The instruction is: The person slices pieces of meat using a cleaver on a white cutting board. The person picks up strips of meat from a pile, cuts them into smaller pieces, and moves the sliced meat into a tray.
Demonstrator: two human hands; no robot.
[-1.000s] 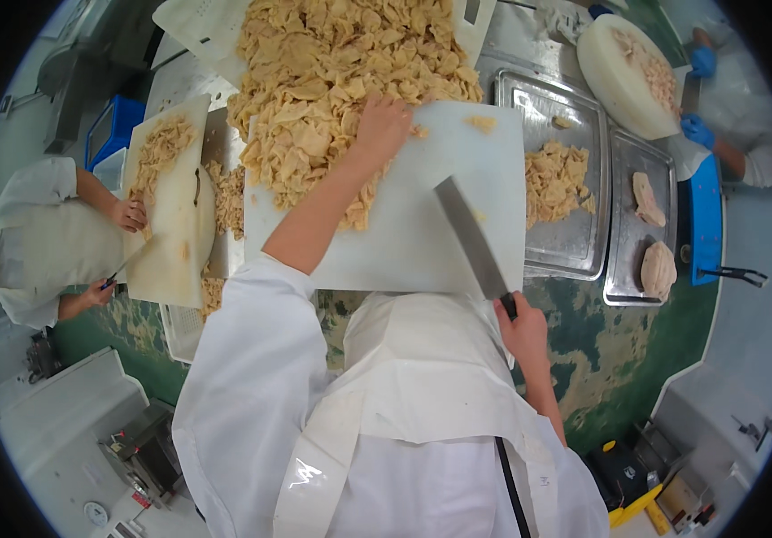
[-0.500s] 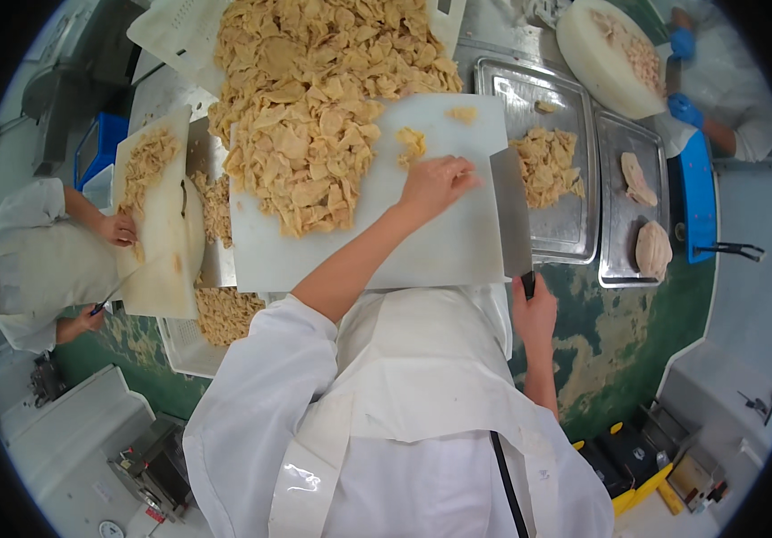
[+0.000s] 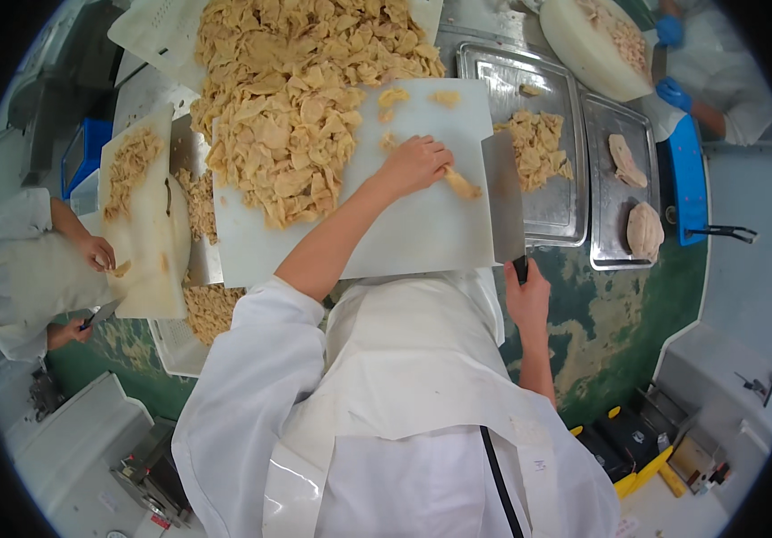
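Head view: in the right grip (image 3: 530,291), wrapped round a black handle (image 3: 520,268), a cleaver (image 3: 503,197) with broad, flat, rigid metal blade, overlapping the right edge of a smooth white cutting board (image 3: 386,242). Probably heavy toward the blade; best held by the handle. Further in, over the board, the left grip (image 3: 415,166) with fingers curled at one end of a yellowish strip (image 3: 464,186); cannot tell whether pinched or merely pressed. Likely light, limp and slippery; best taken at the end away from the blade. Heaped on the board's left and beyond, a mound (image 3: 300,99) of similar soft, crumpled, uneven flaps. Off to the right, more flaps (image 3: 534,148) in a shiny, shallow, rimmed metal tray (image 3: 549,215).
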